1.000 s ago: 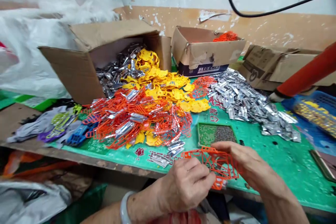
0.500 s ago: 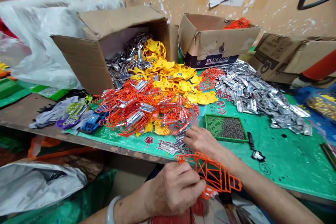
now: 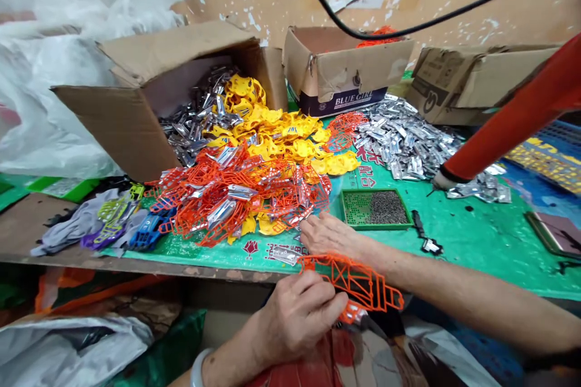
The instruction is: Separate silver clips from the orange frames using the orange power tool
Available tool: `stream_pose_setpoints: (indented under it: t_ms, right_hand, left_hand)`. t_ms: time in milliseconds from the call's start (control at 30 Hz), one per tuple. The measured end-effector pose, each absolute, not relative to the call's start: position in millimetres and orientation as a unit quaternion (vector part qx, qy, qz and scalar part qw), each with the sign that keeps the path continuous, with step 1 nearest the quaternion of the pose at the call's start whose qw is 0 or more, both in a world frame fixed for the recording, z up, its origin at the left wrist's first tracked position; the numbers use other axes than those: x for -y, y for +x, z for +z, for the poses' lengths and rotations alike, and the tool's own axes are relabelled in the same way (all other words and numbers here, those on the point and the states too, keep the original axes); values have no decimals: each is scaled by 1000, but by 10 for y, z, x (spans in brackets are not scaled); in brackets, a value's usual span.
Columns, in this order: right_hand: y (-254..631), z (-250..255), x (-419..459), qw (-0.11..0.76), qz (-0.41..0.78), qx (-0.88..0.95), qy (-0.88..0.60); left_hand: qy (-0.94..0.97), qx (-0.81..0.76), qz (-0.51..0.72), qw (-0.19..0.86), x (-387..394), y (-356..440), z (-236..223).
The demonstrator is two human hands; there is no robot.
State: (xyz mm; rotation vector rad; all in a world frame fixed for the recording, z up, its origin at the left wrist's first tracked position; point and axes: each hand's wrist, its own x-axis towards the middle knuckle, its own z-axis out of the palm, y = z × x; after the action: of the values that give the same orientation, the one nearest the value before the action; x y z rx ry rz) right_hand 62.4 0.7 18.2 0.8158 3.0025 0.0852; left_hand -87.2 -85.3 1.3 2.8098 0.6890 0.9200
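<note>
My left hand [image 3: 302, 308] is closed on an openwork orange plastic frame [image 3: 358, 281], held in front of the table's edge. A second orange piece with shiny silver bits [image 3: 351, 312] shows beneath it, by my fingers. My right hand [image 3: 333, 236] reaches across behind the frame to the table, fingers curled down at the front of the heap of orange frames [image 3: 213, 193]. Silver metal plates [image 3: 285, 254] lie just left of its fingertips, and whatever it pinches is hidden. Right of that hand sits a green tray [image 3: 356, 208] partly filled with tiny dark pieces.
Yellow plastic parts [image 3: 290, 133] spill from an open carton [image 3: 118, 133]. Silver plates form a large pile [image 3: 403, 139] at the right. A red-orange tool [image 3: 508, 115] hangs over that pile, tip down. A black clip-like piece [image 3: 424, 233] lies beside the tray; blue and purple parts [image 3: 149, 230] lie left.
My right hand has left the orange frame's right end and moved forward and left to the silver plates. My left hand keeps hold of the frame. The view has shifted.
</note>
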Motion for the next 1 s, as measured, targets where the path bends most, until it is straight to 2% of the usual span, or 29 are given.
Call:
stream_pose_setpoints:
  t_ms: [300,533,600,767,1000]
  right_hand:
    - [510,51,-109,-27,-17,-963,267]
    - [980,311,-185,-90,-108,-930,341]
    - [1179,386,-136,-110,-164,-910,365]
    - [1476,444,36,-223,-460,-741,436]
    - [1546,314,218,-276,-566,-598,496]
  left_hand:
    - [927,-224,301,27,857,-887,46]
    - [920,-242,307,28,750,-884,61]
    - [919,-239,308,55,704,-855,82]
    - [916,-234,307,105,589,-752,120]
    - [930,-211,255,159,504,-653,175]
